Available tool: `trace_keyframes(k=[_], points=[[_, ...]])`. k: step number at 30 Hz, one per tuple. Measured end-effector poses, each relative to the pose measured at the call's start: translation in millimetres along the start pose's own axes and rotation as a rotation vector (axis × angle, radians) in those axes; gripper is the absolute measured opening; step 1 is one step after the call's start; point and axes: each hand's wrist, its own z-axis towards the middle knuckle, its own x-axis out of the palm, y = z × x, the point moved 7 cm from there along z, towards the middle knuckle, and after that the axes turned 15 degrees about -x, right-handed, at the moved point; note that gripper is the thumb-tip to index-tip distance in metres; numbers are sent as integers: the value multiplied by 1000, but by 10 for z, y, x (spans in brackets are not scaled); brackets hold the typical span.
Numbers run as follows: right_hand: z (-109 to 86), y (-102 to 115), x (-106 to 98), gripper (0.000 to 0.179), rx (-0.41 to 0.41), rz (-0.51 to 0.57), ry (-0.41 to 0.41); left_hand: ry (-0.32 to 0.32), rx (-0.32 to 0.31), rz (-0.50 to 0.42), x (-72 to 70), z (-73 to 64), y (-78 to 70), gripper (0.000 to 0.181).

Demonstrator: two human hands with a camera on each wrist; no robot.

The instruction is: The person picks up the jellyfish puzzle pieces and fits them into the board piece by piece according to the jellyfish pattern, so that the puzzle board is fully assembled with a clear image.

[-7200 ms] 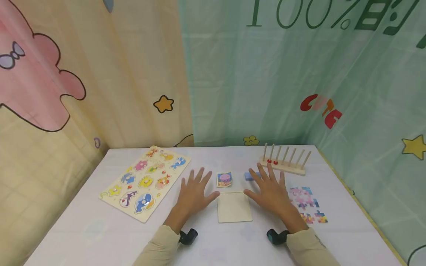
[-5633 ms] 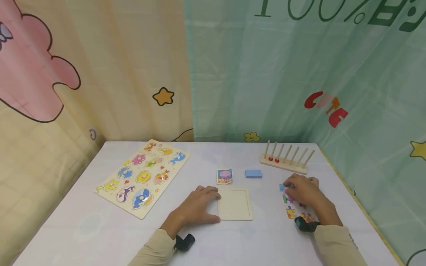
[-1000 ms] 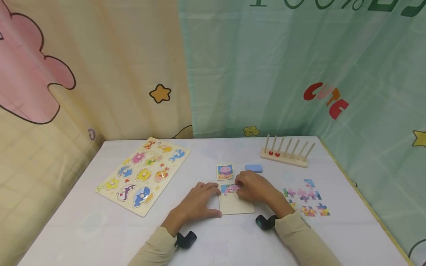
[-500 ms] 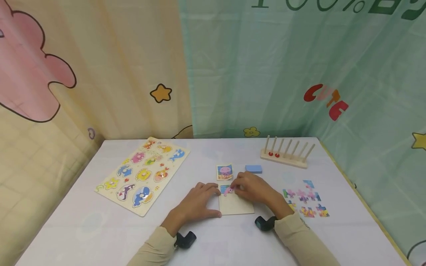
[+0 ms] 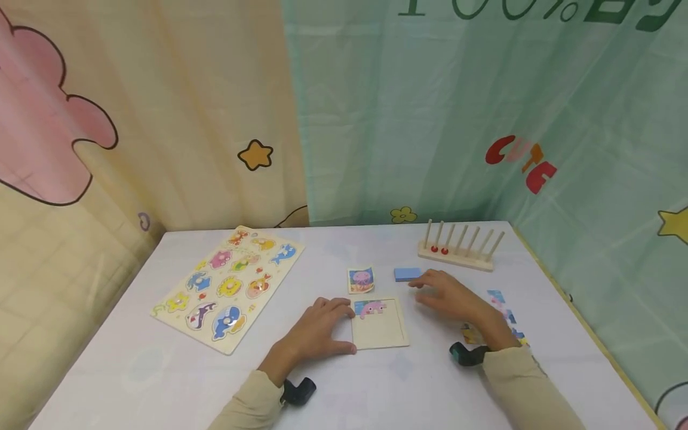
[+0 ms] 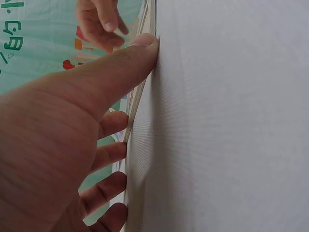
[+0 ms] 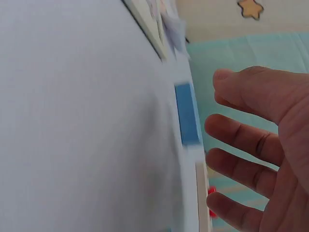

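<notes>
A square wooden puzzle tray [image 5: 380,333] lies mid-table, with joined jigsaw pieces [image 5: 371,308] showing blue and a pink face along its top, from the left corner. My left hand [image 5: 313,334] rests at the tray's left edge, thumb by the lower corner and fingers along the side. In the left wrist view the thumb [image 6: 128,60] touches the tray's edge. My right hand [image 5: 454,301] is off the table, right of the tray, holding nothing; the right wrist view shows its fingers [image 7: 241,166] spread. Loose jigsaw pieces [image 5: 495,296] lie partly hidden behind that hand and wrist.
Beyond the tray lie a small picture card [image 5: 361,280] and a blue block [image 5: 407,275]. A wooden peg rack [image 5: 457,258] with red beads stands at the back right. An animal puzzle board [image 5: 244,304] lies at left. Curtains hang behind the table.
My right hand has let go of the jigsaw piece at the tray's top and moved right. The pieces there are uncovered. The left hand has stayed at the tray's edge.
</notes>
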Motion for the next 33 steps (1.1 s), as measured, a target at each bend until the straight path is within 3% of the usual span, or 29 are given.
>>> trace_keyframes(k=[5,8,14,16,23,29,33], points=[[-578,-432,-428,27,144,12,-101,-10,3,1,3,2,15,64],[-880,-666,-609,26,179,-8,-149,-16,6,-3,-4,4,11,63],[-1311,-1022,-678,31,278,16,-151,-27,27,-7,5,5,-5,62],[-1377,-1079,-653,34,293,44,-140,-24,20,0,22,2,5,63],[-1446,-1091,-623,23,174,4,-192,-12,3,18,56,-8,17,64],[-1443,-1128,-593,24,225,-9,-193,-16,-4,28,57,-10,22,64],[-1402,-1087,-590,26,189,-29,-235,-17,-2,27,52,-10,24,63]])
